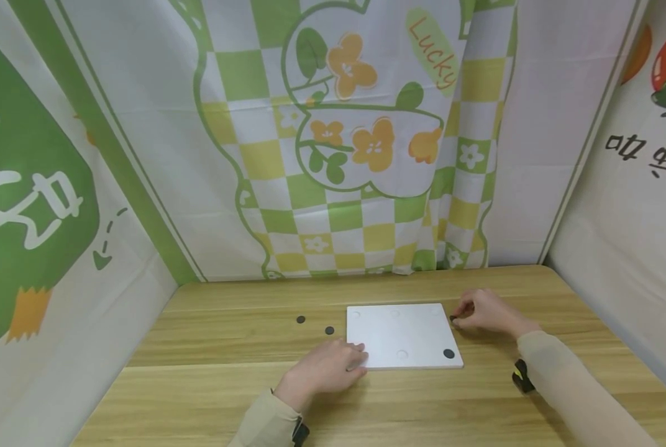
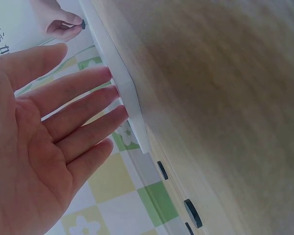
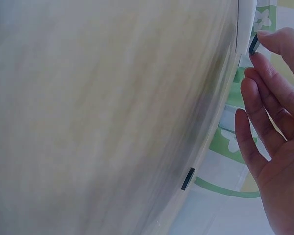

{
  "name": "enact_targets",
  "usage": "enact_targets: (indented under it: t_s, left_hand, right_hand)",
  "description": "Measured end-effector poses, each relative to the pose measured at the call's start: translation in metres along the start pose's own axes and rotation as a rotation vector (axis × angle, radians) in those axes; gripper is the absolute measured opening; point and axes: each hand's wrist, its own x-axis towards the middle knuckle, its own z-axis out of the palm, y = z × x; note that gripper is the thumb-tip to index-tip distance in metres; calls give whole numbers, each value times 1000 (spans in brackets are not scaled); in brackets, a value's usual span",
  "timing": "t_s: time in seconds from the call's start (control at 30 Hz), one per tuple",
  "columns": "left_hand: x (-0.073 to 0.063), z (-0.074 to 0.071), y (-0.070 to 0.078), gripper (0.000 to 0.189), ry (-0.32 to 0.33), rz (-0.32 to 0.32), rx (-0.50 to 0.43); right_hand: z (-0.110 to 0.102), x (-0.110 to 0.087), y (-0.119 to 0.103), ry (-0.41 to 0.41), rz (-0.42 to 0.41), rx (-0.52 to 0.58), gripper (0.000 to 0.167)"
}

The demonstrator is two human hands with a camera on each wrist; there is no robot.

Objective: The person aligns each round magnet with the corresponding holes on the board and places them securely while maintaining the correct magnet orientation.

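A white board with shallow round recesses lies on the table. One black disc sits in its near right recess. My left hand rests on the board's near left corner, fingers extended; in the left wrist view the fingertips touch the board's edge. Off the board's right side, my right hand pinches a small black disc between thumb and index finger, its other fingers loosely bent. Two loose black discs, one farther left and one nearer the board, lie on the table.
Another black disc lies on the wooden table in the right wrist view. Printed curtains hang behind the table and at both sides. Each wrist wears a dark strap, such as the right strap.
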Motion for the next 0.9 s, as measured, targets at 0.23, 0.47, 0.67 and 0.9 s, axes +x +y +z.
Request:
enact_targets:
  t_s: [0.23, 0.47, 0.67, 0.9]
  left_hand:
    - [0, 0, 0, 37, 6, 6, 3]
    - [0, 0, 0, 36, 15, 11, 13]
    - [1, 0, -1, 35, 27, 21, 18]
    - [1, 1, -1, 35, 13, 12, 13]
  right_hand:
    - [0, 3, -3, -8, 31, 4, 13]
    - [2, 7, -4, -4, 33, -9, 11]
    - [3, 10, -4, 0, 28, -4, 10]
    - [6, 14, -3, -2, 26, -2, 11]
